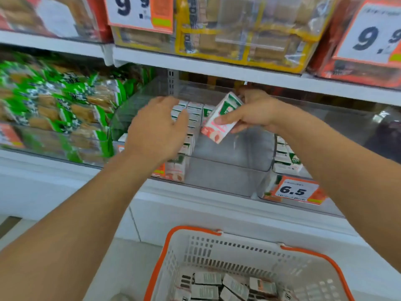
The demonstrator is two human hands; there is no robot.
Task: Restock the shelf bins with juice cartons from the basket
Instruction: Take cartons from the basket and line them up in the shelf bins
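My right hand (252, 109) grips a pink-and-white juice carton (219, 119) with a green top, tilted above the clear shelf bin (227, 168). My left hand (159, 129) hovers with relaxed fingers over the rows of cartons (191, 111) standing in the bin's left part, holding nothing. The bin's right part shows bare floor. Below, a white basket with an orange rim (171, 253) holds several more cartons (225, 285) lying flat.
A second clear bin with cartons (286, 157) and a 6.5 price tag (296, 190) sits to the right. Green snack bags (54, 105) fill the bin at left. The shelf above (217, 68) carries packaged goods and hangs low over the bins.
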